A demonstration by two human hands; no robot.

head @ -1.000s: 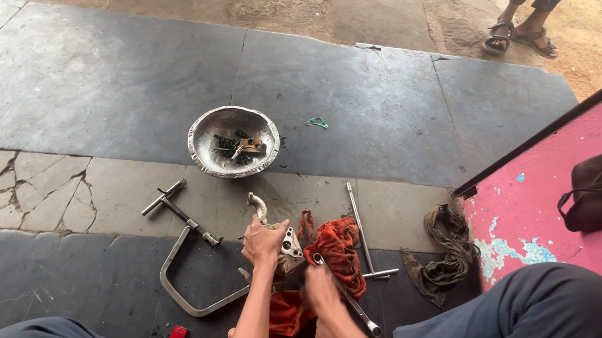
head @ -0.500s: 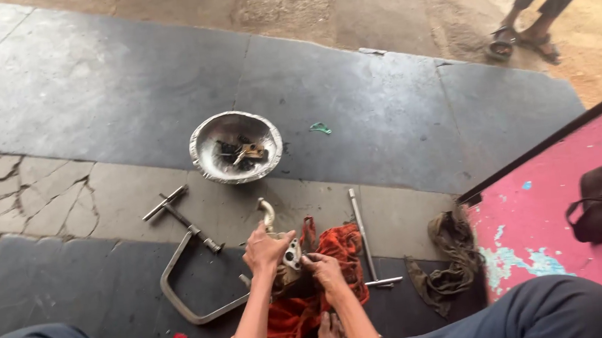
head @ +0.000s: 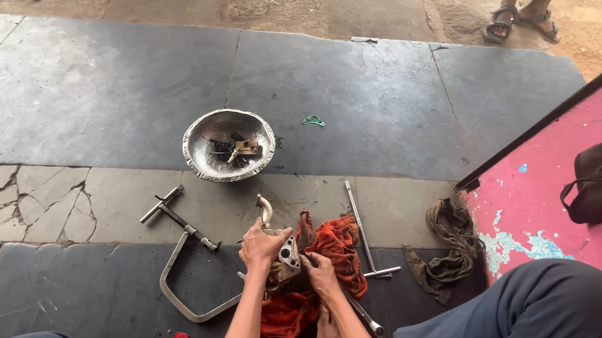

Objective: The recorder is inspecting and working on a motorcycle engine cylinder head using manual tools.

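Head view: left hand clamps the grey cast-metal part with curved pipe steady above the orange rag on the stone floor, while right hand pinches narrowly at its flange face.

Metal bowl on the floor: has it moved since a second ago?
No. The metal bowl sits just above the same slab seam, up-right of the big C-clamp, as before. Only the head camera shifted, so its place in the picture changed slightly.

Bowl beyond clamp, rag right of clamp, rod beside rag
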